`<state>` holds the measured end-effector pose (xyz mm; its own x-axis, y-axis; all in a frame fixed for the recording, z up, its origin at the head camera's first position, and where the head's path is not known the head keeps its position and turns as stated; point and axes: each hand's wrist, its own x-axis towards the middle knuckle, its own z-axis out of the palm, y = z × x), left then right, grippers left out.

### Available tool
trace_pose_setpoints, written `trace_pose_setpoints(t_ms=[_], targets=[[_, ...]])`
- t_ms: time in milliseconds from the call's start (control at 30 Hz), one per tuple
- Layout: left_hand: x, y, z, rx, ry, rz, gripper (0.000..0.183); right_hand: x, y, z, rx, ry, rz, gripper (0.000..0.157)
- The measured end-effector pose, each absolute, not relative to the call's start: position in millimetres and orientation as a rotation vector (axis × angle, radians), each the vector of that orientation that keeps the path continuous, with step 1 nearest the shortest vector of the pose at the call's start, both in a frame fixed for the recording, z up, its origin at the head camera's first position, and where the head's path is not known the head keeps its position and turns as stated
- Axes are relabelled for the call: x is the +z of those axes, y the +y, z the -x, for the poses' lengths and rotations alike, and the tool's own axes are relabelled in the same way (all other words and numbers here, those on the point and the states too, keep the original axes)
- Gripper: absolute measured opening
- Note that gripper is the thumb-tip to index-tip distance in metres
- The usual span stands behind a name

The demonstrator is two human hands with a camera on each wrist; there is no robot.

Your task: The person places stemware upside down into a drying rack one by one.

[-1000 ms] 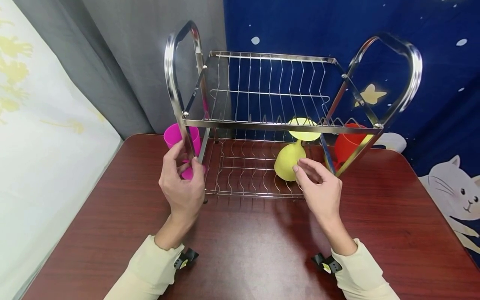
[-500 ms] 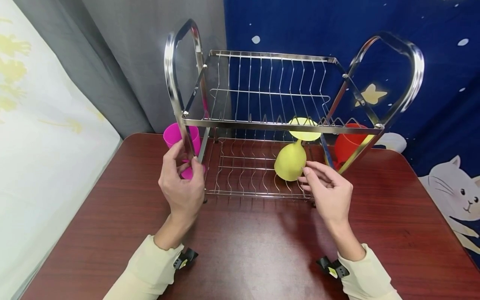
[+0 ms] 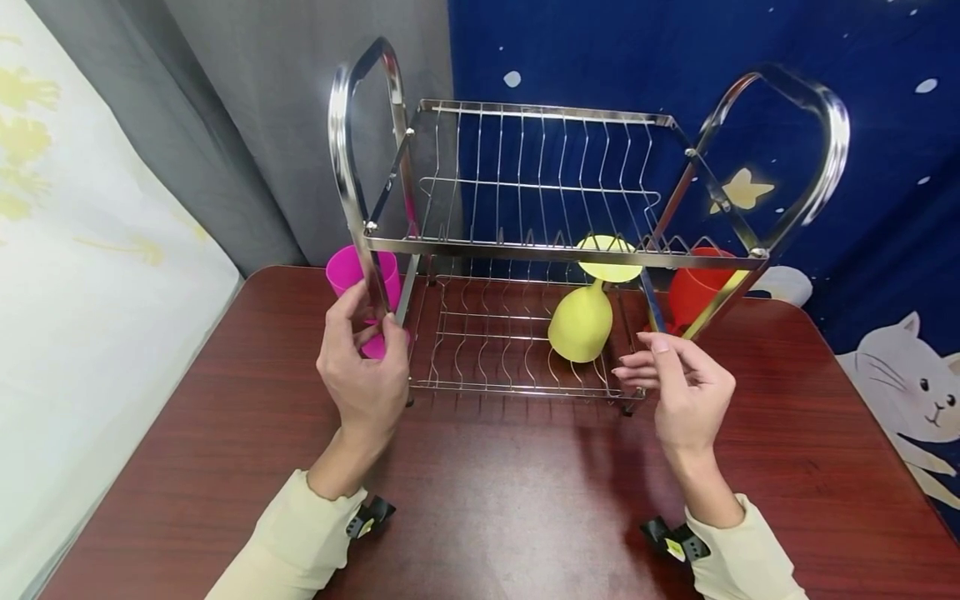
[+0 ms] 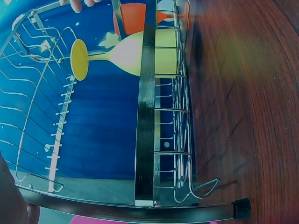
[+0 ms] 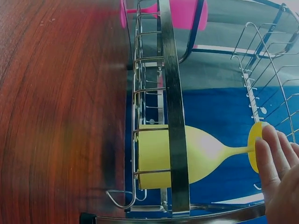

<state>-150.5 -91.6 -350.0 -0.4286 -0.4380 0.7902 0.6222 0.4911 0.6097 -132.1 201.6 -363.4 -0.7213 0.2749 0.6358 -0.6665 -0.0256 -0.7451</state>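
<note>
Left hand [image 3: 365, 367] around rack post [image 3: 372, 271], right hand [image 3: 688, 396] relaxed

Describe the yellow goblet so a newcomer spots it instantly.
Find the two-tier metal dish rack on the red-brown table. On its lower tier, near the right end, the yellow goblet stands upside down. It is the only inverted one: the pink goblet and red goblet stand upright outside the rack.

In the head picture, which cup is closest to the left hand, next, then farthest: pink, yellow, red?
1. Pink goblet, past the left hand, by the left end of the dish rack.
2. Yellow goblet, upside down in the dish rack, toward the right.
3. Red goblet, by the dish rack's right end.
</note>
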Motion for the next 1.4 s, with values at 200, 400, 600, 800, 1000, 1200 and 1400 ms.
trace_pose_setpoints(t_ms=[200, 400, 600, 800, 1000, 1200, 1400], targets=[[-351, -92, 151, -1.188, -1.62, 0.162, 0.038, -362, 203, 132, 1.926, -1.398, -0.48, 0.028], [-351, -92, 151, -1.181, -1.631, 0.163, 0.038, -363, 207, 133, 1.969, -1.219, -0.467, 0.031], [-351, -92, 151, -1.178, -1.637, 0.161, 0.039, -363, 210, 135, 1.958, -1.101, -0.431, 0.033], [-352, -92, 151, -1.174, -1.642, 0.16, 0.04, -361, 212, 136, 1.907, -1.037, -0.28, 0.034], [-352, -92, 152, -1.176, -1.636, 0.162, 0.04, -359, 218, 138, 1.879, -1.029, -0.122, 0.036], [-352, -92, 152, -1.177, -1.635, 0.158, 0.039, -356, 223, 140, 1.83, -1.061, -0.018, 0.038], [-352, -92, 152, -1.17, -1.644, 0.156, 0.038, -357, 227, 143, 1.777, -1.089, 0.051, 0.035]])
